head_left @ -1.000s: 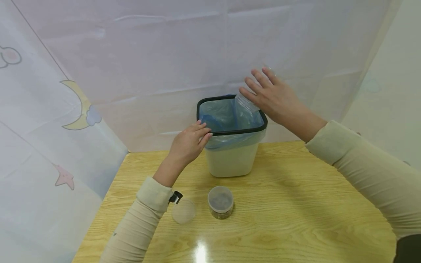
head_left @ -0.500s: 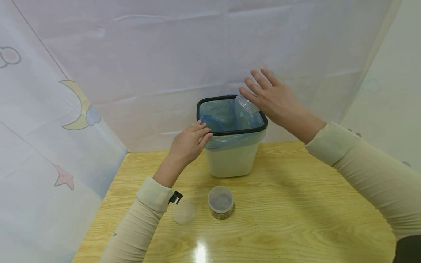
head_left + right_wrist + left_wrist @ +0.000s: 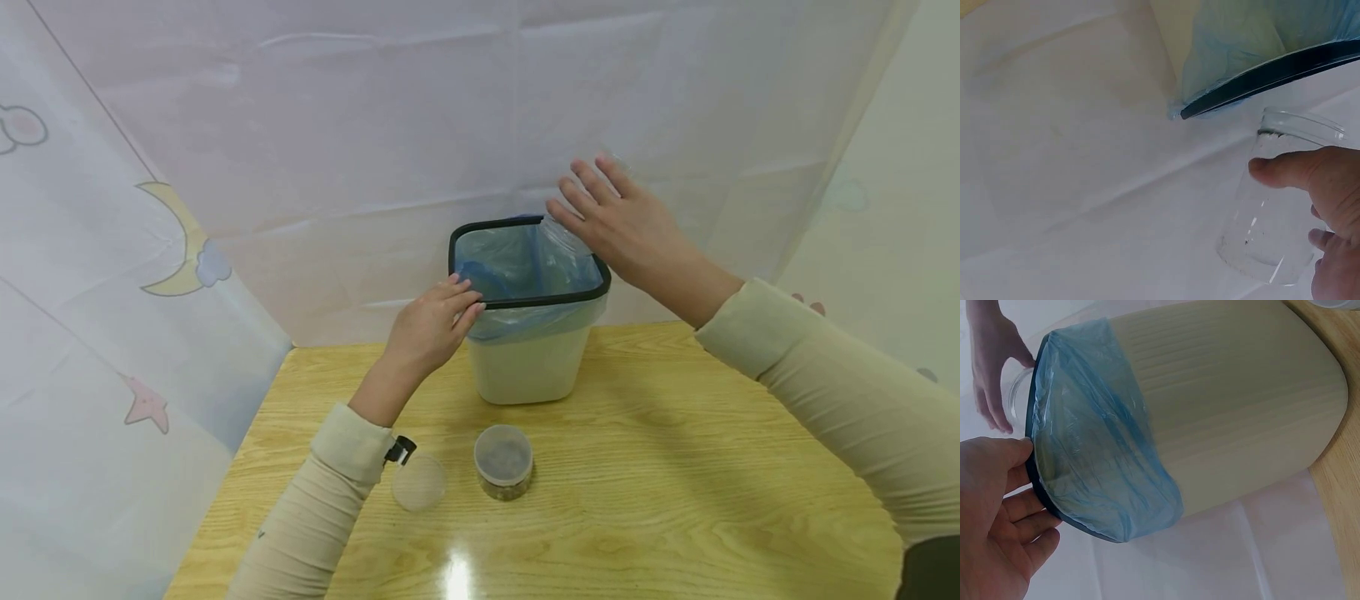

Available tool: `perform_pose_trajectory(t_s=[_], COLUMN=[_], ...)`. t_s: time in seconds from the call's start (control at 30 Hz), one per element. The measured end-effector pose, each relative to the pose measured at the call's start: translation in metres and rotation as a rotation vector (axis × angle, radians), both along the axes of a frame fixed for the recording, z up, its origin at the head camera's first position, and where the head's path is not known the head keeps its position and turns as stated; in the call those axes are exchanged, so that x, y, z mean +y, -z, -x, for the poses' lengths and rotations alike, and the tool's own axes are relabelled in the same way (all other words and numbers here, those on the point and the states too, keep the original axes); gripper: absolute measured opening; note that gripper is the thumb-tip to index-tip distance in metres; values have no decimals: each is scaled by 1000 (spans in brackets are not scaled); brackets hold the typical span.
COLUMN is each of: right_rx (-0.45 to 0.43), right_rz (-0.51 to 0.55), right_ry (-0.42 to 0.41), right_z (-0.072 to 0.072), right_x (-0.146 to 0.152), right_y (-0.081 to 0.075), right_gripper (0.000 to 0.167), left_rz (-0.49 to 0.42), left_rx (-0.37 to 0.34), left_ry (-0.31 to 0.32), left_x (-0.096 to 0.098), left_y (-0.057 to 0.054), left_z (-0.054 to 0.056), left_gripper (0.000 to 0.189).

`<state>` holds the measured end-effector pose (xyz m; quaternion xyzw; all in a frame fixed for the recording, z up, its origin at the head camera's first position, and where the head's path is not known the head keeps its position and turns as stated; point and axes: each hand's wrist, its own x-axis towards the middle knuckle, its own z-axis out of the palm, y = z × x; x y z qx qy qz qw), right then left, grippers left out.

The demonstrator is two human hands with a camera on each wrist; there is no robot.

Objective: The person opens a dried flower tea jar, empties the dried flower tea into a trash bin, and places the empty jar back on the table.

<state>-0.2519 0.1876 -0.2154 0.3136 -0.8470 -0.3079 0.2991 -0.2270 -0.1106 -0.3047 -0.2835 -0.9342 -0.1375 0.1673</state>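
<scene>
A cream trash bin (image 3: 528,362) with a black rim (image 3: 543,299) stands upright at the back of the table, lined with a blue plastic bag (image 3: 1094,437). My left hand (image 3: 431,327) grips the rim's near left corner; in the left wrist view its thumb and fingers lie on either side of it. Over the bin's far right corner, my right hand (image 3: 626,225) holds a clear jar (image 3: 1266,219) tilted mouth-down toward the opening. The right wrist view shows a few dark specks inside the jar, otherwise see-through. In the head view the hand hides most of it.
A short round container (image 3: 503,463) with dark contents stands on the wooden table (image 3: 675,492) in front of the bin. Left of it lies a translucent round lid (image 3: 418,482), near the left sleeve. A pale printed sheet (image 3: 375,125) hangs close behind the bin.
The jar in my right hand shifts very slightly over the bin. My left hand, the bin and the things on the table stay where they were.
</scene>
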Motion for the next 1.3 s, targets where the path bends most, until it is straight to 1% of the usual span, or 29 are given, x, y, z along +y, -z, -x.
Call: perform_pose_trajectory(t_s=[0.07,0.17,0.37,0.53,0.87,1.03,1.13,1.23,1.3], right_rx=[-2,-7,-14,-37,-81,-92,-125,-173,-195], right_rz=[-14,-7,51,108,141,225,298,378,420], right_ry=[6,10,8,-9,9,-34,-55,-65,-74], right_z=[0,0,1,0,0,1,1,0,-1], right_x=[1,2,3,3,5,7,8,8,8], right_y=[1,2,2,1,0,1,2,2,2], right_gripper=[96,96,91,87,89,79,82,90,92], left_rz=[-1,2,5,8,13,14,10,8,7], left_rx=[-2,-1,7,-6,-15,-19,-20,-15,-10], left_ry=[0,-1,8,-1,-17,-14,-14,-16,-14], left_x=[0,1,0,-2,-4,-4,-4,-4,-4], left_y=[0,0,-1,-1,-2,-1,1,2,2], left_z=[0,0,1,2,3,3,4,4,5], left_gripper=[39,39,39,40,40,40,40,39,39])
